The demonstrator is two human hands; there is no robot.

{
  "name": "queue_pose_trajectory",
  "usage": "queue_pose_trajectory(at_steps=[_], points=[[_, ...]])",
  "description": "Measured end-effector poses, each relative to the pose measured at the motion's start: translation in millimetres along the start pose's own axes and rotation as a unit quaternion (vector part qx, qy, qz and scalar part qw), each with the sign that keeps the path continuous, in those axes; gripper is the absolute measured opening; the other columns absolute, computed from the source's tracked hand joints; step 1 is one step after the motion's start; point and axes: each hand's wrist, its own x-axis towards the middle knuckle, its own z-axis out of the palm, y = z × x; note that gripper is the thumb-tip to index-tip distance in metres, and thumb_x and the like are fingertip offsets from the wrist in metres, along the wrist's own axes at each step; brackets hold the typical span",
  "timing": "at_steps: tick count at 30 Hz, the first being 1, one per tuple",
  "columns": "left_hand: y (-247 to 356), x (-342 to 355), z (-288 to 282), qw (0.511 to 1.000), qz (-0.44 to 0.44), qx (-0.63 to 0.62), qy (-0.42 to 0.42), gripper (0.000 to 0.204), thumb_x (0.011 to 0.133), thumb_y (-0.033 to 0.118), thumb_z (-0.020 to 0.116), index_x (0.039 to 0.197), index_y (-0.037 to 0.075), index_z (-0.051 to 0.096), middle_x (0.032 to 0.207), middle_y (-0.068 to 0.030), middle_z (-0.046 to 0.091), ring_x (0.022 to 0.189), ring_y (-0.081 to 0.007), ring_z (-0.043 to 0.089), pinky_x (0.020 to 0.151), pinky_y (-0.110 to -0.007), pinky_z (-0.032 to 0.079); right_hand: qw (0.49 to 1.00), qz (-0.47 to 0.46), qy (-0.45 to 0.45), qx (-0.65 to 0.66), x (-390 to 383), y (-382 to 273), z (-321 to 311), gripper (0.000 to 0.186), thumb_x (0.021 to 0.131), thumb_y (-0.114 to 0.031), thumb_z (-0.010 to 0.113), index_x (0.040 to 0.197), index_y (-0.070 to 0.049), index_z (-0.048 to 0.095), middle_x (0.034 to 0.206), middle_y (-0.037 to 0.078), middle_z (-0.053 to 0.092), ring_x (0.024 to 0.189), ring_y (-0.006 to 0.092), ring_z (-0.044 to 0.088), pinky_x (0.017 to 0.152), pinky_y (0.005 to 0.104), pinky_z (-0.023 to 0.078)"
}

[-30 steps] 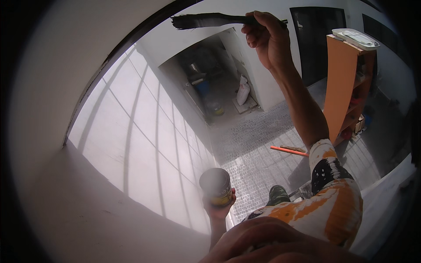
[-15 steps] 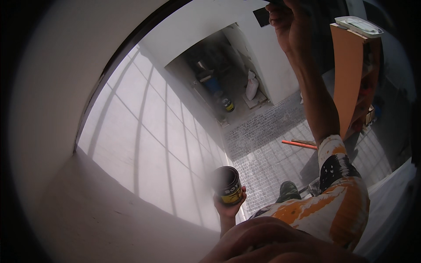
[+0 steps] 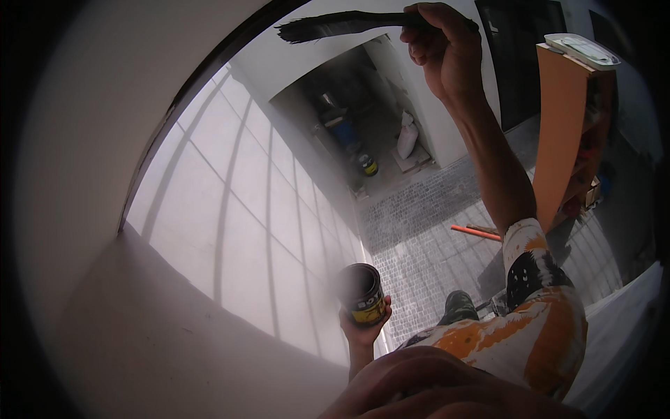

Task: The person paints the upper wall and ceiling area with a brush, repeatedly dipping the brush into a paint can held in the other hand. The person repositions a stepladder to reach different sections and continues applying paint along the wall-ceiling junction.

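Observation:
My left hand (image 3: 359, 336) is wrapped around a round can (image 3: 368, 307) with a black and yellow label, held low beside the white wall. The can's mouth is uncovered and its inside looks dark. Raised high at the top, my right hand (image 3: 447, 59) grips a paintbrush (image 3: 328, 26) by its dark handle. Its black bristles point left and end near a dark strip (image 3: 162, 136) along the wall's edge; I cannot tell whether they touch it. A paint-stained sleeve (image 3: 525, 279) covers my right upper arm.
An orange-brown shelf unit (image 3: 560, 112) stands at right with a white tray (image 3: 583, 50) on top. Below it, an orange stick (image 3: 476, 232) lies on the tiled floor (image 3: 419, 223). Through a doorway are a white sack (image 3: 406, 136) and another can (image 3: 368, 166).
My right hand has come slightly down, and the paintbrush, earlier almost wholly out of view, now shows along the top. The left hand and its can stay nearly in place.

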Motion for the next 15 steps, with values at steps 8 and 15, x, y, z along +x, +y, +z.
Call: queue_pose_trajectory(at_steps=[8,15], points=[[-4,-3,0,0.999,0.012,-0.028,0.02,0.083,0.081,0.054,0.067,0.148,0.008,0.049,0.142,-0.0241,0.05,0.133,-0.0459,0.044,0.11,-0.057,0.042,0.992,-0.076,0.094,0.038,17,2,21,0.021,0.093,-0.023,0.072,0.084,-0.005,0.069,0.067,0.009,0.07,0.047,0.0105,0.06,0.042,0.0235,0.046],[-7,1,1,1.0,0.002,-0.016,-0.018,0.082,0.082,0.054,0.066,0.147,0.007,0.049,0.141,-0.0243,0.05,0.131,-0.0451,0.045,0.11,-0.056,0.042,0.988,-0.109,0.105,0.026,18,-3,6,0.021,0.097,-0.023,0.068,0.087,-0.005,0.069,0.068,0.01,0.07,0.048,0.011,0.061,0.042,0.0229,0.047]])
